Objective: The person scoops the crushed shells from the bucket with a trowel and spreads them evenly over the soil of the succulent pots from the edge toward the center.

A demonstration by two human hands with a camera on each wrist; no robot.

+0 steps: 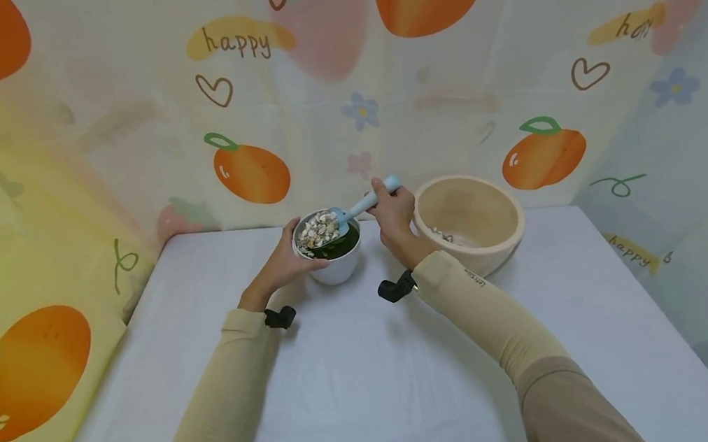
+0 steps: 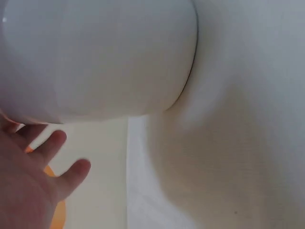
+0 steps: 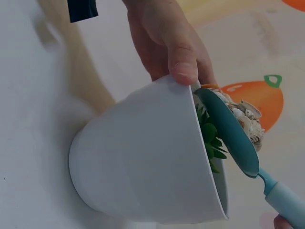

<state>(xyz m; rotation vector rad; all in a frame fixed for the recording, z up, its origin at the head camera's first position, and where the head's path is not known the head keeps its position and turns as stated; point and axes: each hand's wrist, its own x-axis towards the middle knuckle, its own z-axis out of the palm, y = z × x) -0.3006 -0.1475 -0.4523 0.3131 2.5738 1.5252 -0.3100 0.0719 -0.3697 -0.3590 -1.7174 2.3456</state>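
Note:
A white plant pot (image 1: pixel 338 271) stands on the table with green succulent leaves (image 3: pixel 209 136) inside. My left hand (image 1: pixel 283 262) holds the pot from its left side, thumb at the near rim; in the left wrist view some fingers stand off the wall. My right hand (image 1: pixel 395 221) grips the handle of a light-blue small trowel (image 1: pixel 362 207) to the pot's right. Its scoop lies over the pot's mouth, heaped with small shells or shell-like pebbles (image 1: pixel 317 231). From the right wrist view, the scoop's underside is just above the leaves. The heap partly hides the plant.
A round beige bowl (image 1: pixel 468 212) stands right of the pot, behind my right forearm, with a few shells (image 1: pixel 442 235) at its bottom. White cloth covers the table (image 1: pixel 367 367). A printed curtain (image 1: pixel 320 125) hangs along the table's back edge.

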